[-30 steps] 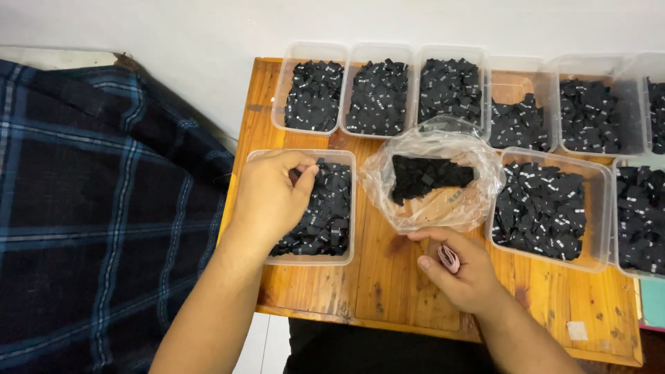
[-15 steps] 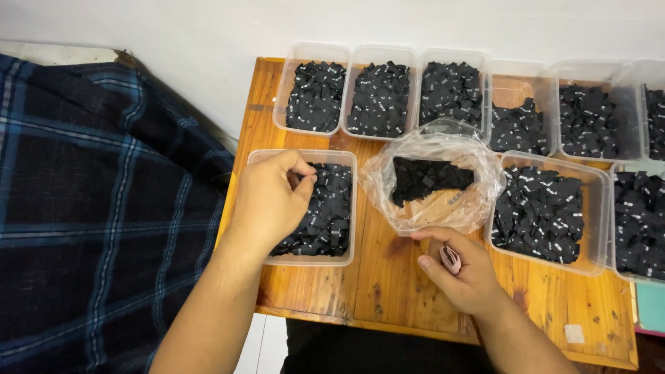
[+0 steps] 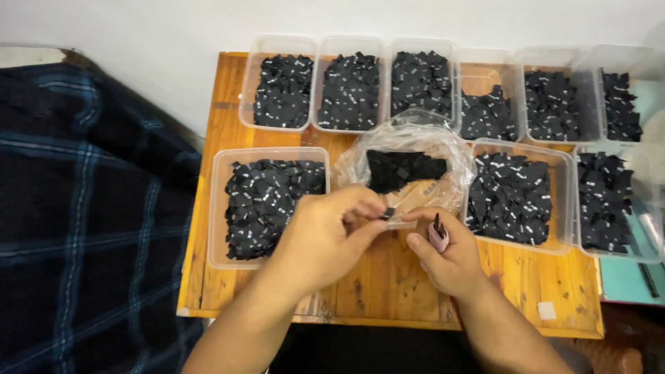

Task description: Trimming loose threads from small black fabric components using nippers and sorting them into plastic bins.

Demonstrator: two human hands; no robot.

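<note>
My left hand [image 3: 331, 235] pinches a small black tag [image 3: 388, 213] between thumb and fingers, over the wooden table [image 3: 377, 287]. My right hand [image 3: 447, 255] sits right beside it, fingertips touching the same small black tag, with a small pink-and-black stack [image 3: 437, 235] held against its palm. Just behind both hands lies an open clear plastic bag [image 3: 409, 166] with black tags in it. A clear tub [image 3: 267, 204] full of black tags stands to the left of my left hand.
Several more clear tubs of black tags line the back [image 3: 350, 86] and right side [image 3: 516, 194] of the table. A dark plaid cloth [image 3: 83, 208] covers the area left of the table. A teal surface [image 3: 627, 277] shows at the right edge.
My left hand has left the near-left tub and moved right with a black tag, meeting my right hand in front of the bag. My right hand stayed near the same spot.
</note>
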